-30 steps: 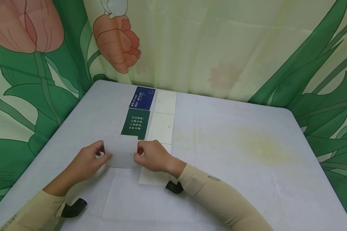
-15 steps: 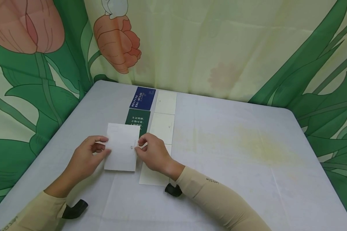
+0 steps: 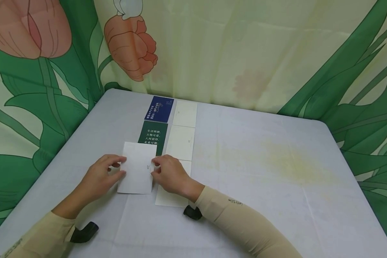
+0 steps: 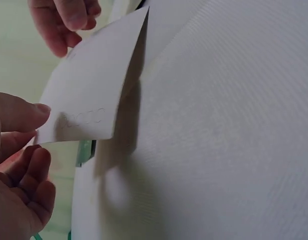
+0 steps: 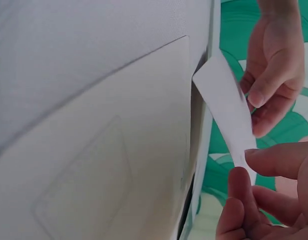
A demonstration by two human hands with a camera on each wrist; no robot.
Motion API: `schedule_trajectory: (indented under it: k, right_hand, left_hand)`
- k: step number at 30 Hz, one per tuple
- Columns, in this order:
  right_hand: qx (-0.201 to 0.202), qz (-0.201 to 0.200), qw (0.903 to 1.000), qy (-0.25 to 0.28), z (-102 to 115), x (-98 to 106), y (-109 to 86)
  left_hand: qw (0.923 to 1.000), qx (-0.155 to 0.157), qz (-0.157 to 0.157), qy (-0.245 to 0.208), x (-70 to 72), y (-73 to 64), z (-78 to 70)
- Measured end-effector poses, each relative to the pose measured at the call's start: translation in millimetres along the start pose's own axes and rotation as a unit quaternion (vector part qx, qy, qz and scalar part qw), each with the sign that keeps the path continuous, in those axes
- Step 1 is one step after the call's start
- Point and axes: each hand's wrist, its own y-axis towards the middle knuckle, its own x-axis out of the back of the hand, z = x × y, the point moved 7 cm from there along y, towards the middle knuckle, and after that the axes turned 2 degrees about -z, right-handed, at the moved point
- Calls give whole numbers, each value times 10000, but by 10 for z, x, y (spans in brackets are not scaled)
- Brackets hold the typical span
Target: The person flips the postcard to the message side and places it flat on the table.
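Observation:
A white postcard (image 3: 136,172), blank apart from small marks near its right edge, is held up off the table between both hands. My left hand (image 3: 100,177) pinches its left edge; in the left wrist view the thumb (image 4: 31,116) lies on the near face with fingers behind. On the opposite edge my right hand (image 3: 172,175) pinches it between thumb and fingertips, as the right wrist view also shows. Just beyond, the held card overlaps a green postcard (image 3: 153,130) with white writing, hiding its lower left part. What is on the held card's far side is hidden.
A dark blue postcard (image 3: 159,109) lies behind the green one. To their right runs a column of white postcards (image 3: 180,143), partly covered by my right hand. A white cloth covers the table (image 3: 261,179); a flower-printed curtain (image 3: 213,53) hangs behind it.
The held card first tilted up further to show more of its face, then came slightly lower and nearer. Both hands shifted a little with it, and the right fingers closed in on its edge.

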Motion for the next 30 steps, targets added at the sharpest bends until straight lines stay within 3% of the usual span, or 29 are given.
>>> schedule_trajectory:
  k: [15, 24, 30]
  right_hand:
    - [-114, 783, 9958, -457, -49, -176, 18]
    - [108, 1087, 9893, -972, 5, -224, 22]
    - [97, 1265, 9797, -1551, 23, -256, 5]
  left_hand:
    - [9951, 637, 751, 46, -214, -6, 181]
    - [9948, 515, 855, 193, -247, -1, 202]
    - [9955, 151, 890, 271, -258, -21, 181]
